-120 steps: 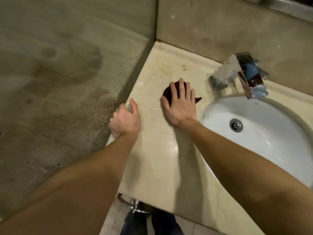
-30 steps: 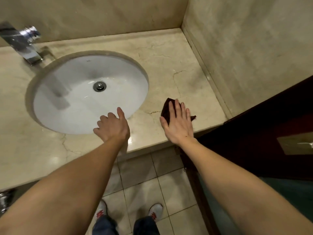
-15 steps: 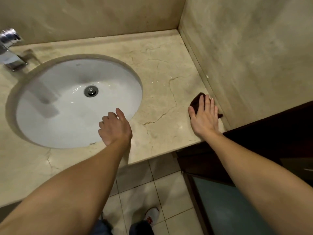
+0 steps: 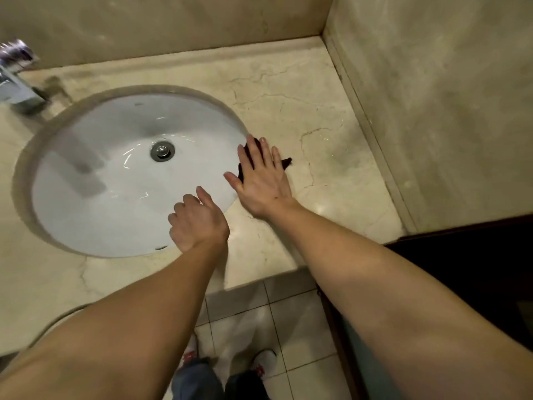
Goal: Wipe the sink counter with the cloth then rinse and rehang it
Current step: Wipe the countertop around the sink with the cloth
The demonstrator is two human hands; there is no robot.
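A small dark red cloth point(image 4: 286, 163) lies flat on the beige marble counter point(image 4: 311, 93) right beside the right rim of the white oval sink point(image 4: 86, 180). My right hand point(image 4: 261, 180) presses flat on the cloth with fingers spread, covering most of it; only its edges show. My left hand point(image 4: 197, 223) rests on the front rim of the sink, fingers loosely curled, holding nothing. The chrome faucet point(image 4: 16, 79) sits at the far left edge.
Marble walls point(image 4: 432, 96) close the counter at the back and right. A dark wooden door or cabinet point(image 4: 476, 269) stands at the lower right. Below the counter edge are floor tiles point(image 4: 288, 313) and my shoes. A wet sheen shows on the counter near the right wall.
My right hand has slid the cloth leftward, from the counter's right edge by the wall to the sink's right rim. The left hand stayed on the sink's front rim.
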